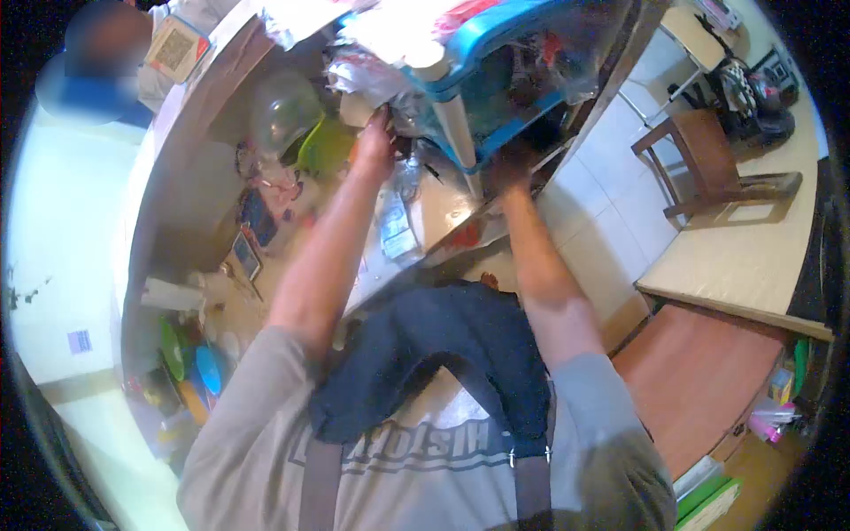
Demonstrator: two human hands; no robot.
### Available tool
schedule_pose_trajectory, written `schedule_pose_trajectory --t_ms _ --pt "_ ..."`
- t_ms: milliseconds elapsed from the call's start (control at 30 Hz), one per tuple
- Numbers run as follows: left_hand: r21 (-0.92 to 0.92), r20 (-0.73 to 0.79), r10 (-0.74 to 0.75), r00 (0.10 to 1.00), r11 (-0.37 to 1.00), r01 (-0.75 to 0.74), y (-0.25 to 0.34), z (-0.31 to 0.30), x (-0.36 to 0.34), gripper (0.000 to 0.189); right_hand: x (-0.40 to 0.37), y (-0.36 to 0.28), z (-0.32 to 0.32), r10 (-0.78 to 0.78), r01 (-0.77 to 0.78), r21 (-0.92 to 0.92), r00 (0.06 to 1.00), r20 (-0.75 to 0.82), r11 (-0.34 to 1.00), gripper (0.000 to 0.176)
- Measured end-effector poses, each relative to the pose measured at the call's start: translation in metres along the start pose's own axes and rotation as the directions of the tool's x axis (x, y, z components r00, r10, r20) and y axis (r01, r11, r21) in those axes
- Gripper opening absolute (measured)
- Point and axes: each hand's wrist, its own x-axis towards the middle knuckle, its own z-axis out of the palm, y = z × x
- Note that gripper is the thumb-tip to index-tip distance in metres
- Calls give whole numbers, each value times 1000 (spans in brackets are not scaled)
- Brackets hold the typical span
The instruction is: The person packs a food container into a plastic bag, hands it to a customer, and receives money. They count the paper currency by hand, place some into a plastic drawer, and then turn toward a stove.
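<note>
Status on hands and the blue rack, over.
Left hand at crumpled plastic beside blue rack, grip unclear. Right hand under its shelf, shadowed. Cluttered counter below.

One camera is sitting on the person's head and is looking forward and down. It is looking over the grey printed shirt and along the two bare arms, very near it. It is facing the cluttered pale desk and the blue plastic shelf rack close ahead. Its round lens is bending the edges.
</note>
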Motion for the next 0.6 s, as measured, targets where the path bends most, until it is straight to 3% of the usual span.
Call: schedule_pose_trajectory --t_ms 33,67,100,133,167,200,233,267,300,367,433,500,567,600 --pt "10 12 -6 1000 1000 6 1 11 -3 43 7 -4 5 40 -42 -1 947 318 999 28" --pt "4 1 8 1000 1000 -8 5 24 -12 44 10 -8 4 74 -86 -9 794 604 996 33" --pt "-3 -9 23 1000 1000 -23 9 37 -19 44 10 -8 2 90 -104 -12 793 603 995 33" --pt "7 -45 107 993 994 -107 -12 15 12 48 10 -8 -8 -26 -8 87 920 391 996 34" --pt "16 -36 95 995 995 -95 -10 7 20 48 7 -7 -13 -134 110 154 979 153 982 35" --pt "-8 -32 58 998 998 -58 -8 1 24 41 5 -5 -13 -121 97 152 980 158 983 35" --pt "-36 -26 27 999 999 -28 -6 1 28 35 6 -1 -12 -166 159 159 986 31 974 36" --pt "-26 109 79 991 997 -76 2 8 22 39 8 3 -10 -211 224 157 973 -97 962 38" --pt "-23 113 78 991 997 -76 6 14 14 39 12 4 -6 -206 219 156 974 -98 963 38" --pt "58 66 79 995 995 -83 7 18 12 42 19 6 14 -139 111 301 988 72 947 34" --pt "37 75 101 992 994 -104 -14 -5 32 41 20 6 39 -82 47 289 991 109 956 33" --pt "14 82 121 989 992 -123 -20 -8 34 41 19 4 25 -25 -16 272 989 148 962 32" --pt "114 -53 66 996 992 -60 -15 9 10 42 13 -3 -45 35 -116 371 976 217 922 33" --pt "113 -52 63 997 992 -57 -20 7 9 42 3 -4 -40 36 -117 368 975 220 922 33"
